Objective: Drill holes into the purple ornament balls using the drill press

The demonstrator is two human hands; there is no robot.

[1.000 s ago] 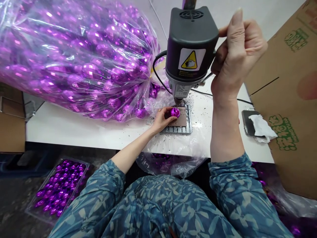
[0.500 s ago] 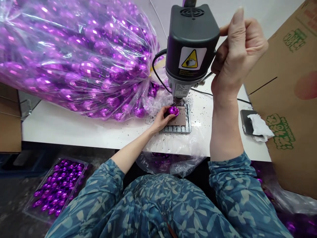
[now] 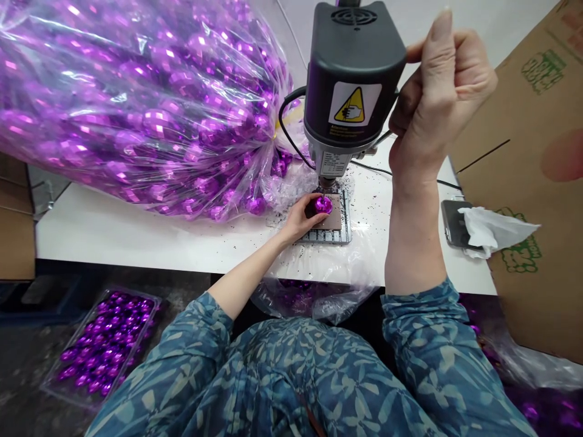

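Two patterned blue sleeves frame our view as we work at a white table (image 3: 136, 237). Nearest us, on the floor at lower left, a clear tray (image 3: 102, 346) lies packed with purple faceted balls, and a plastic bag (image 3: 319, 297) hanging off the table's front edge holds a few more. On the table, our left hand (image 3: 298, 220) pinches a single purple ball (image 3: 322, 204) between thumb and fingers, steadying it on the small metal plate (image 3: 334, 221) directly beneath the bit of the bench drill (image 3: 353, 79). Dark specks of swarf dust the surface around the plate. Our right hand (image 3: 437, 91) is closed in a fist, thumb up, beside the drill head; it appears to grip the feed lever, though the lever itself is mostly hidden. To the right, a phone (image 3: 453, 224) sits under a crumpled tissue (image 3: 492, 230), against a cardboard box (image 3: 537, 182). Beyond, a huge clear sack (image 3: 136, 103) bulges with purple balls. We judge one ball is at the bit now, the tray's share handled, and the sack's bulk still ahead.
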